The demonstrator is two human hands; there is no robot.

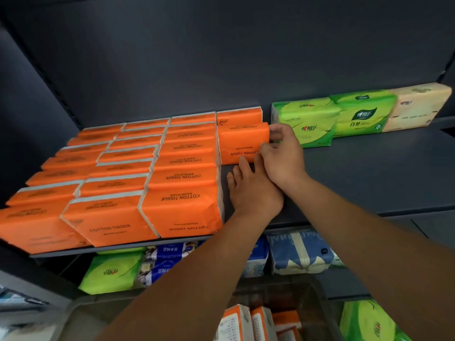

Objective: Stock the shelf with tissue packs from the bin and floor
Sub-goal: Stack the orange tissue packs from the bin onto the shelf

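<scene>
Rows of orange "COTTON TISSUE" packs [182, 178] fill the left part of the dark shelf [369, 173]. In a fourth column at the back stands one more orange pack [242, 142], with another behind it. My right hand [283, 151] grips this pack's right end, fingers curled over its edge. My left hand [251, 190] lies just below on the shelf, fingers spread and touching the pack's front lower corner. More orange packs [248, 323] sit in the clear bin [317, 301] below.
Two green packs [307, 121] and a beige pack [418, 107] stand along the shelf's back right. The lower shelf holds green [110, 271], blue-and-white [167, 262] and blue packs [298, 252]. A green pack [369, 323] lies at bottom right.
</scene>
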